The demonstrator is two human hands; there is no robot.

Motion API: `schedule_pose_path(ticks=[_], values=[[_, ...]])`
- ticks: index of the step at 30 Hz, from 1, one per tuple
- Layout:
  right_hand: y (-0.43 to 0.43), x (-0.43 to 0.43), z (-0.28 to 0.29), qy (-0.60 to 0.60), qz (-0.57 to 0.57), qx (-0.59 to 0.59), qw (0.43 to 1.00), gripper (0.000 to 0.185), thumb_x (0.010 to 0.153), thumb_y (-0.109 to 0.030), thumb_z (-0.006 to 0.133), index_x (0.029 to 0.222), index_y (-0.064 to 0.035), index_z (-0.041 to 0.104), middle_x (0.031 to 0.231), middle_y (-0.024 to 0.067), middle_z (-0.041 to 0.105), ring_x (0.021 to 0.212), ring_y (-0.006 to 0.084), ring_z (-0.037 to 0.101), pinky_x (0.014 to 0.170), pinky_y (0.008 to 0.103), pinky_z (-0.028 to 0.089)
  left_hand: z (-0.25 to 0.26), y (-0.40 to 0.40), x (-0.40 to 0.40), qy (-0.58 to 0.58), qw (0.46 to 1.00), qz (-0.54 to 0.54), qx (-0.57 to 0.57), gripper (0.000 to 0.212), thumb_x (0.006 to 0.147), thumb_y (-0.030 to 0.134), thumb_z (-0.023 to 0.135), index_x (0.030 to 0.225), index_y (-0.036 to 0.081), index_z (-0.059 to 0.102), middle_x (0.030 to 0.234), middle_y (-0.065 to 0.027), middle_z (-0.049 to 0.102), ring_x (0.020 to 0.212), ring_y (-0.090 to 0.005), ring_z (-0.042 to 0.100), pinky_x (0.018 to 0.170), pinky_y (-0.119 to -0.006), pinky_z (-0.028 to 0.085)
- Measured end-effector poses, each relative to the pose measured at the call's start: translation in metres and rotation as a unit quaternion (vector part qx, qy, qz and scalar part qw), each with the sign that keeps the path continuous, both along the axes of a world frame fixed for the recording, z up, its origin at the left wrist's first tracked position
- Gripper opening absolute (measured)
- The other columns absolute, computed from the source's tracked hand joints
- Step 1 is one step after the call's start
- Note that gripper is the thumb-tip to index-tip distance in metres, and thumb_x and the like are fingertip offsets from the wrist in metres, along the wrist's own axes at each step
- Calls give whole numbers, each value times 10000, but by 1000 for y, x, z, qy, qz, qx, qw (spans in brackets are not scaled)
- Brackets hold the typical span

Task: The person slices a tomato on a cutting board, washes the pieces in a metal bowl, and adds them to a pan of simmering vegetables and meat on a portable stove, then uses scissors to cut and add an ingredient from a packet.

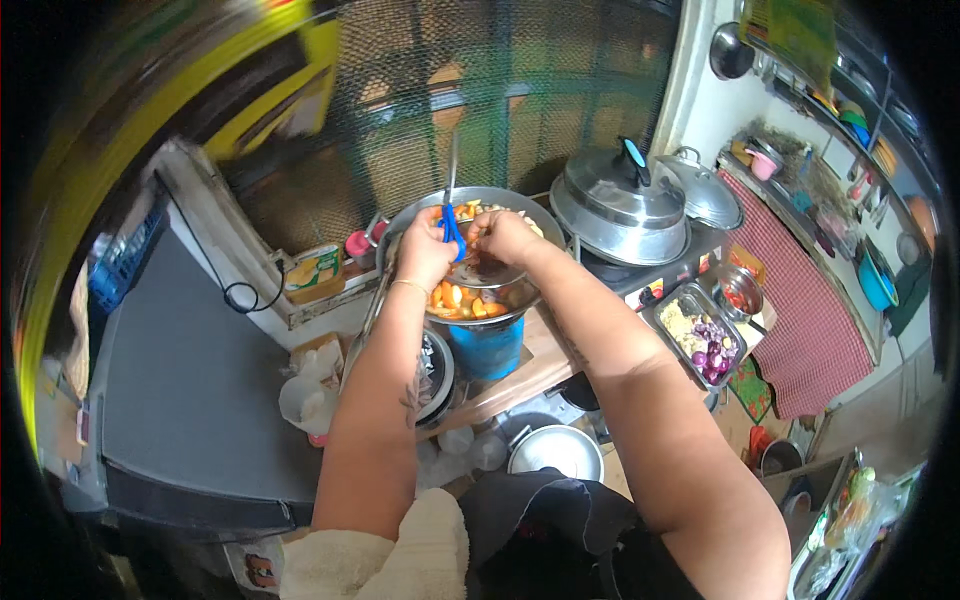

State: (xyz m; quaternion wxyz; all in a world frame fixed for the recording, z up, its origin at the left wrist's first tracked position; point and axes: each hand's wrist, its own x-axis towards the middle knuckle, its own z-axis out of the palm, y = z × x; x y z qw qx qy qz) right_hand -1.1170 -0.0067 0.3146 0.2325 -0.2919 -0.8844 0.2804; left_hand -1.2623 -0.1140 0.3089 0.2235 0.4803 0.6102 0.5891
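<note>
My left hand (429, 251) holds blue-handled scissors (451, 232), their metal blades pointing up and away from me. Close beside it, my right hand (504, 236) has its fingers bent together near the scissor handles; whether something small is between them cannot be told. Both hands are above a smaller metal bowl (495, 283), which sits within a wide metal basin (551, 225). Around the bowl, the basin holds cut orange vegetables (457, 298) and paler pieces. A blue container (487, 349) stands under the basin's near side.
Lidded metal pots (622, 195) stand on the stove at right. Nearer is a metal tray (739, 358) with chopped onions and a pale minced food, beside a small steel pot (739, 289). A grey-topped surface (202, 375) fills the left. A metal lid (556, 452) lies low in front.
</note>
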Motion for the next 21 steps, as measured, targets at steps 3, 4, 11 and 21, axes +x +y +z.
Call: schedule_pose_path(ticks=[3, 4, 11, 21], values=[[0, 0, -1, -17, -11, -23, 1000, 146, 754, -102, 735, 896, -132, 741, 879, 126, 731, 825, 276, 701, 784, 371, 542, -1, 9, 0, -19, 1000, -22, -12, 514, 727, -66, 679, 1220, -3, 544, 741, -43, 673, 648, -125, 630, 583, -293, 501], [0, -1, -2, -12, -27, -40, 999, 153, 739, -94, 732, 889, -118, 745, 858, 138, 728, 808, 279, 701, 780, 372, 543, -2, 10, 0, -18, 999, -24, -13, 514, 727, -66, 679, 1220, -3, 544, 741, -43, 673, 648, -125, 630, 583, -293, 501], [3, -2, -7, -6, -24, -83, 996, 186, 714, -110, 742, 900, -97, 747, 859, 142, 735, 799, 255, 705, 780, 372, 544, 0, 22, 1, 163, 984, 46, -54, 508, 711, -72, 683, 1196, -2, 548, 750, -48, 655, 662, -135, 631, 595, -298, 507], [-2, -8, -9, 28, -17, -13, 999, 158, 717, -137, 766, 862, -90, 726, 839, 139, 726, 803, 283, 700, 768, 387, 544, -3, 24, -12, 46, 997, -37, -52, 486, 721, -100, 669, 1176, -39, 508, 792, -73, 662, 664, -130, 628, 574, -278, 485]])
